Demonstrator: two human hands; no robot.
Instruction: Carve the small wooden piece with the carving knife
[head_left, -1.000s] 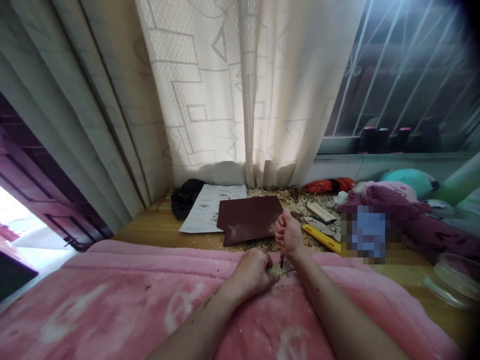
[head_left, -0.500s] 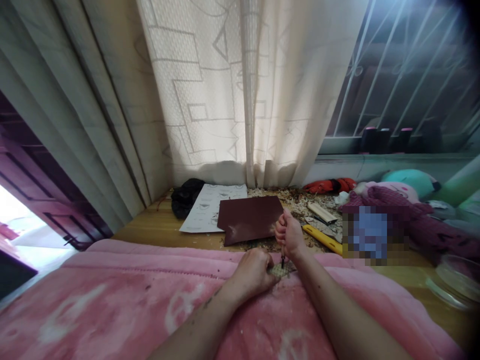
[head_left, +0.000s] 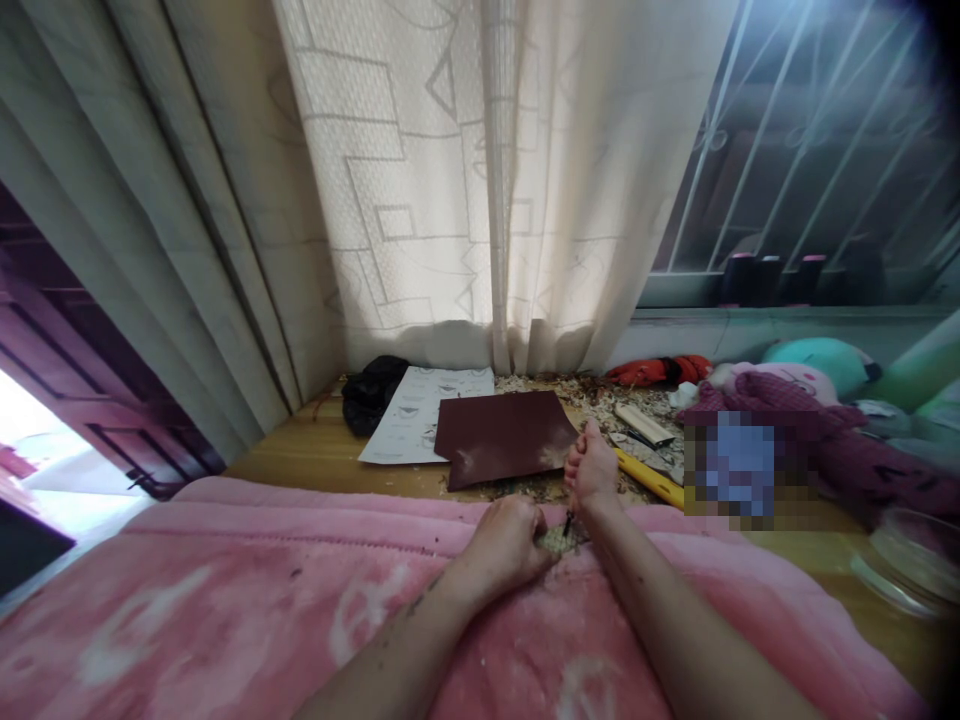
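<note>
My left hand is closed on a small pale green piece with a grid of lines, pressing it against the pink blanket. Much of that piece is covered by my fingers. Upright in the fist of my right hand is a slim tool with a thin dark shaft; its handle is hidden and I cannot tell its exact kind. The shaft's tip meets the gridded piece, just right of my left fingers.
Beyond the blanket, a dark brown sheet overlaps a white printed sheet on the wooden table. Shavings surround a beige-handled tool and a yellow tool. A black bag, red gloves and a clear bowl lie around.
My right fist has shifted slightly to the right and tilted, with the tool's tip still at the gridded piece. My left hand has stayed in place.
</note>
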